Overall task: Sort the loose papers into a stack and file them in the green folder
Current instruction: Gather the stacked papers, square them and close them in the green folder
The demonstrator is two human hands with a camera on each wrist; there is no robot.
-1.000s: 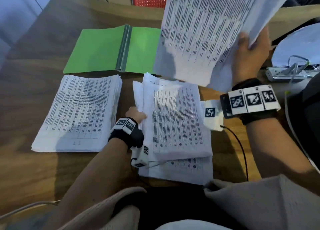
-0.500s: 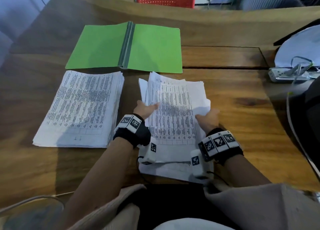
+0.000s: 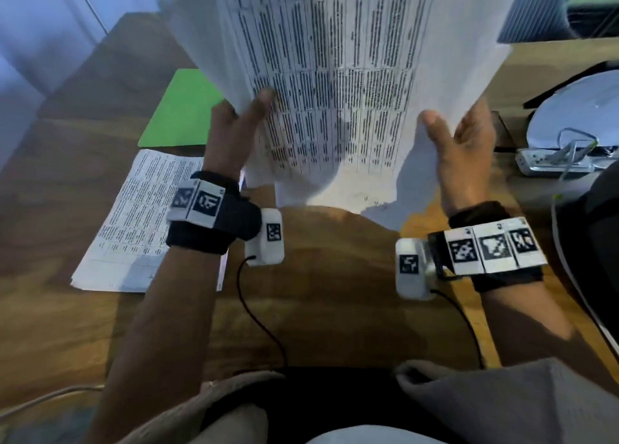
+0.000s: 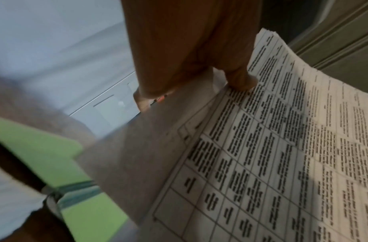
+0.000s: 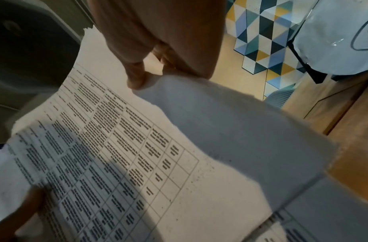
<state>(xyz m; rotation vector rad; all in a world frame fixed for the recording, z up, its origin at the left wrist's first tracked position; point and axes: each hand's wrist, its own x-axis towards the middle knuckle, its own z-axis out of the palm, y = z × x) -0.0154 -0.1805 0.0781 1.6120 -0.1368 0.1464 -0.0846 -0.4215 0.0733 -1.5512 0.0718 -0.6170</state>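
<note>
Both hands hold a thick bundle of printed papers [image 3: 338, 75] upright above the wooden table. My left hand [image 3: 234, 125] grips its left edge, thumb on the front sheet. My right hand [image 3: 459, 132] grips the right edge, thumb in front. The same bundle [image 4: 282, 147] fills the left wrist view, with the thumb [image 4: 240, 78] pressed on it, and the bundle [image 5: 137, 147] also fills the right wrist view. The open green folder [image 3: 182, 112] lies flat behind, mostly hidden by the sheets. A second stack of papers [image 3: 134, 219] lies on the table at the left.
A white power strip [image 3: 556, 162] with cables and a pale round object [image 3: 582, 108] sit at the table's right side. Bare wooden table [image 3: 335, 293] shows between my forearms. Thin black wires run from both wrist cameras.
Both hands have lifted the middle pile off the table and raised it upright in front of the head camera. The left stack and folder have not moved.
</note>
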